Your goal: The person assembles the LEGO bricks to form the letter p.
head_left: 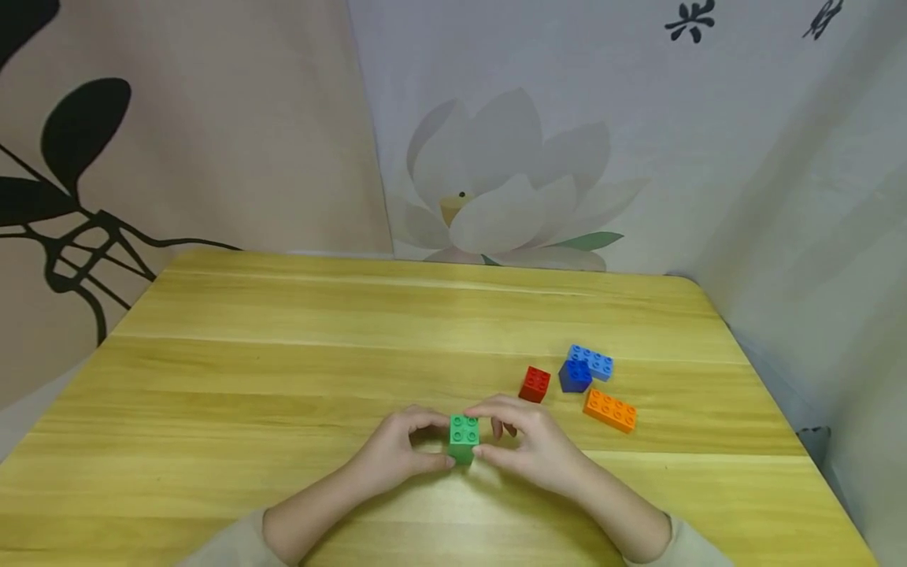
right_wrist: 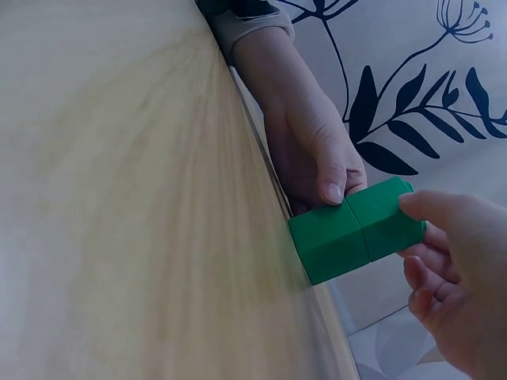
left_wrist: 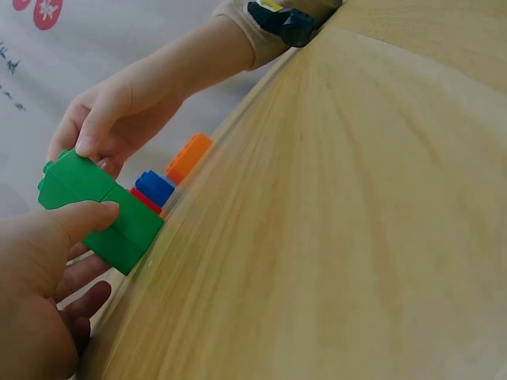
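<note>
Two green bricks stand joined one on top of the other on the wooden table [head_left: 283, 441], the upper brick [right_wrist: 384, 222] with studs on top and the lower brick [right_wrist: 329, 244] touching the tabletop. From the left side, my left hand [head_left: 391, 450] pinches the stack, its thumb low on the near face close to the seam. On the opposite side my right hand [head_left: 542, 447] grips the upper brick, thumb in front and index finger behind. The rear fingertips are partly hidden by the bricks.
Right of the hands lie a red brick [head_left: 534, 383], a dark blue brick [head_left: 575, 377], a lighter blue long brick [head_left: 602, 366] and an orange long brick [head_left: 610, 410]. Behind the table hangs a patterned cloth [head_left: 510, 181].
</note>
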### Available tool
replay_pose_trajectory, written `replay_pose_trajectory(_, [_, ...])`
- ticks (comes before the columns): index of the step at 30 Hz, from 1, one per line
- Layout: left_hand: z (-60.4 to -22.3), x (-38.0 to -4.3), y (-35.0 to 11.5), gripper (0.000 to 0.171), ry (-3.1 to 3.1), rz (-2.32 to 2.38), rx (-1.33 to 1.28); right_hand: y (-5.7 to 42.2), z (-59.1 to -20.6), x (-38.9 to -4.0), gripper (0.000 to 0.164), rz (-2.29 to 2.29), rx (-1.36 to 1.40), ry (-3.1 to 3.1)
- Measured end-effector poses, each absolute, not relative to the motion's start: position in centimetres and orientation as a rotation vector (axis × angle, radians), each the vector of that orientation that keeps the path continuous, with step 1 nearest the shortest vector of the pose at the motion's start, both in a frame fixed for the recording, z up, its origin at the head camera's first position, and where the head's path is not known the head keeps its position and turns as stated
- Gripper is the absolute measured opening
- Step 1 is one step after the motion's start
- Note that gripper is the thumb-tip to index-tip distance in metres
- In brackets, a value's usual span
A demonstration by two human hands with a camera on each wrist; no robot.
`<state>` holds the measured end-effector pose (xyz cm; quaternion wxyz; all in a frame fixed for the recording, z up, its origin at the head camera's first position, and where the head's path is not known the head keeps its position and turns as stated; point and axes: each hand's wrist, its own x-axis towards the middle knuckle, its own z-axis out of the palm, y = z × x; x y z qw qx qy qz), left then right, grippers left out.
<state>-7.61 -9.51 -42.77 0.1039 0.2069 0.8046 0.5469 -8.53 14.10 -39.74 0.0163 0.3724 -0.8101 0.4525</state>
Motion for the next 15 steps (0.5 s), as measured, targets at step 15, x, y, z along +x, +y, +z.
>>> replay_pose_trajectory(15, [-42.57,-7.55,-9.49,0.041,2.356,1.630,0.585,13.99,-39.51,-8.47,0.042,1.420,1.120,-2.565])
